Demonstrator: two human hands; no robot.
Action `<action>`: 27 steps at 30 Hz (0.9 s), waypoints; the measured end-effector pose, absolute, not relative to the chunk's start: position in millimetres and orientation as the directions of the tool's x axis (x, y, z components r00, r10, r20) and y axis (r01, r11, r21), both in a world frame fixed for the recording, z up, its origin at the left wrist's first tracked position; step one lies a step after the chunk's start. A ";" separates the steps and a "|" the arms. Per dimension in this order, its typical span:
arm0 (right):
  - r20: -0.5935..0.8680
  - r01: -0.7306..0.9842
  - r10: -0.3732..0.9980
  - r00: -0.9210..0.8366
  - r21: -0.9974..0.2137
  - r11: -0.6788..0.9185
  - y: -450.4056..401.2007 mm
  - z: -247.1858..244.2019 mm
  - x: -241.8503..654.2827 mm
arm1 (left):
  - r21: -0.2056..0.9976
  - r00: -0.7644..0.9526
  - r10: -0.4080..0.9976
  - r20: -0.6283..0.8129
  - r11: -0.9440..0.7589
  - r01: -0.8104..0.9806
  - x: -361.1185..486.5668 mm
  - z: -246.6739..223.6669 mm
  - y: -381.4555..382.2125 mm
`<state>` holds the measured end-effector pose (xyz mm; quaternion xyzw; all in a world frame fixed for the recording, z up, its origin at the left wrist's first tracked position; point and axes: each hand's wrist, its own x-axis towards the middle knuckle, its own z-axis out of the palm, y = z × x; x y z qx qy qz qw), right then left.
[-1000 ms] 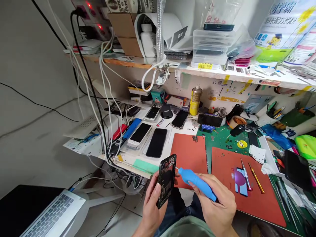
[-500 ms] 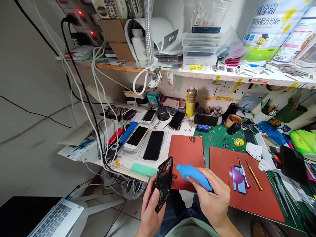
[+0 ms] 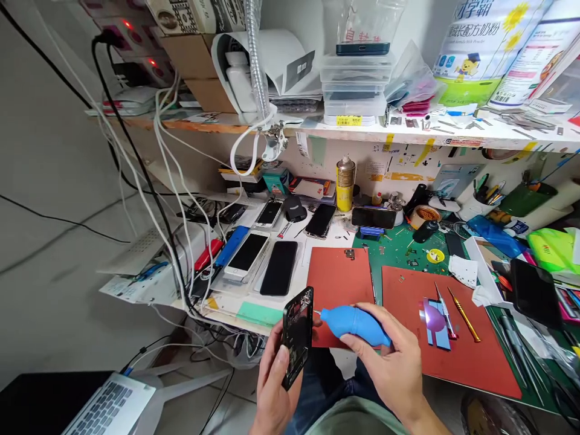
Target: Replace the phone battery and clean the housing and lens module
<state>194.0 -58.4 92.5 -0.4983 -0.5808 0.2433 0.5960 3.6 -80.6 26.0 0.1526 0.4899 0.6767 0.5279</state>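
My left hand (image 3: 277, 374) grips an opened black phone (image 3: 298, 338) by its edges, holding it upright and tilted above my lap. Bare inner parts show on the phone's face turned to the right. In my right hand (image 3: 394, 356) is a blue rubber air blower (image 3: 356, 324), fingers wrapped over its bulb. The blower's thin nozzle points left and ends close to the phone's upper right edge; whether it touches, I cannot tell. Behind them lies a red-brown mat (image 3: 339, 278).
Several phones lie at the bench's left, among them a white one (image 3: 247, 254) and a black one (image 3: 279, 268). A second red-brown mat (image 3: 480, 368) carries a gold screwdriver (image 3: 464, 314). A yellow spray can (image 3: 345, 183) stands under the shelf (image 3: 312, 125). Cables (image 3: 158, 205) hang at the left.
The blower has turned more level, its nozzle nearer the phone. Its bulb looks fuller. The whole view has shifted slightly; both hands keep their grips.
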 end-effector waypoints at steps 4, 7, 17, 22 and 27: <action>0.461 0.243 0.872 0.162 -0.875 0.418 -62.3 90.3 191.7 | 0.837 -0.409 0.860 -0.305 0.037 -0.546 1.5 20.8 -82.1; 0.503 0.217 0.843 0.190 -0.859 0.463 -61.7 91.2 186.9 | 0.849 -0.391 0.873 -0.291 0.047 -0.526 -1.0 15.2 -85.5; 0.464 0.229 0.855 0.230 -0.880 0.416 -54.6 92.8 189.0 | 0.852 -0.437 0.819 -0.371 0.113 -0.511 -4.4 16.0 -86.7; 0.495 0.278 0.832 0.252 -0.860 0.428 -50.4 91.2 189.5 | 0.853 -0.456 0.824 -0.336 0.061 -0.519 -1.2 14.7 -86.1; 0.509 0.254 0.813 0.283 -0.857 0.448 -48.7 94.4 185.3 | 0.850 -0.465 0.821 -0.330 0.044 -0.525 -2.8 10.8 -88.5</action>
